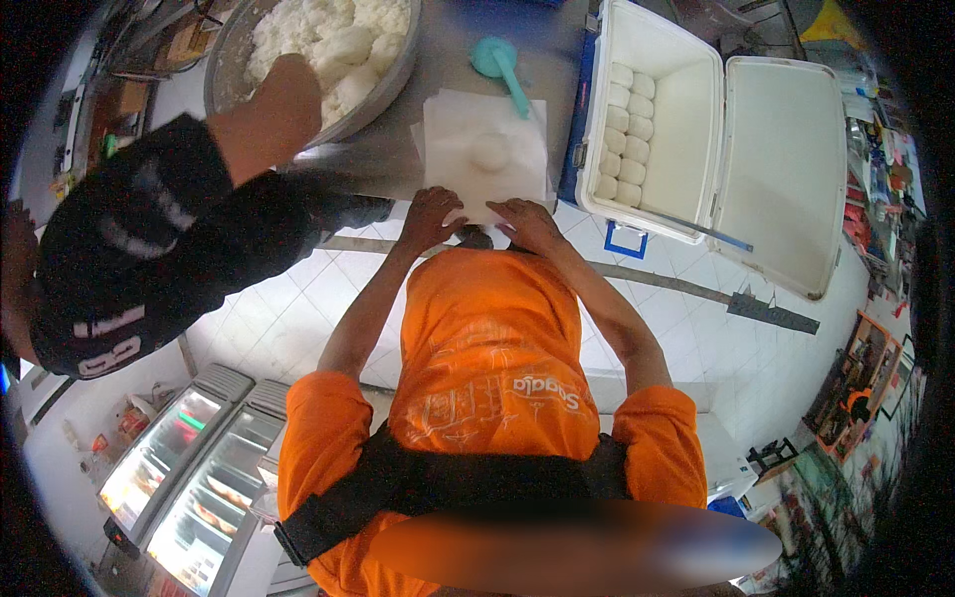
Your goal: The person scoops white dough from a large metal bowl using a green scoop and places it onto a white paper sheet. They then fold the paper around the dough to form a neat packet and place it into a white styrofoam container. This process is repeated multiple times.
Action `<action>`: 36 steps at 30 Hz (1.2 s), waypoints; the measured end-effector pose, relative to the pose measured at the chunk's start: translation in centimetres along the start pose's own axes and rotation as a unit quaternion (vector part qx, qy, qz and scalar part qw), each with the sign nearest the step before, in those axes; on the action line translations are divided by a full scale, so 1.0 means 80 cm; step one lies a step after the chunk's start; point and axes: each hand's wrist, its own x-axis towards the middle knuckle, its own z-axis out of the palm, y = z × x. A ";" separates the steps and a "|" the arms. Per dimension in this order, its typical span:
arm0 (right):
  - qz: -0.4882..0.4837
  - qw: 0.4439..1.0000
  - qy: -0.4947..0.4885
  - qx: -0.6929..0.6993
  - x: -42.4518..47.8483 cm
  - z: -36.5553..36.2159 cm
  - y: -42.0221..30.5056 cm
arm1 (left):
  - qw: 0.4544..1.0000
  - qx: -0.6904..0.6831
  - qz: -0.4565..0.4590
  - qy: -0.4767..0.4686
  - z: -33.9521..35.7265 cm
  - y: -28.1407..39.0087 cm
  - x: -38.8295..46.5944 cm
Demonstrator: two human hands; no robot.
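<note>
My left hand (435,219) and my right hand (528,222) are at the near edge of a stack of white paper sheets (448,142), one at each side, fingers bent over the edge. Whether they grip the paper is not clear. On or under the top sheet, a pale round mound (490,152) shows faintly. Beyond the stack lies a turquoise round-headed scoop (495,58), its handle reaching over the paper. To the right, an open cooler box (675,89) holds rows of white rounded blocks (635,150).
At the upper left, a large metal basin (379,97) holds a white, lumpy mass (328,37). A person in dark clothing (149,246) stands at the left, one hand over the basin. The cooler's lid (783,164) hangs out to the right. White tiled floor (261,306) shows below the table.
</note>
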 end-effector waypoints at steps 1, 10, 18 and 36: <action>-0.063 0.995 0.068 -0.019 -0.004 0.009 0.001 | 0.999 -0.015 0.029 0.034 -0.001 0.000 -0.002; 0.127 0.989 0.059 0.055 0.006 0.004 -0.016 | 0.998 -0.002 0.050 0.039 0.015 -0.015 -0.006; 0.108 0.968 0.209 0.086 0.013 -0.024 -0.029 | 0.997 0.024 0.003 0.079 0.002 -0.015 0.018; 0.366 0.829 0.245 0.343 0.094 -0.012 0.098 | 0.928 0.043 -0.183 0.321 -0.022 -0.002 0.151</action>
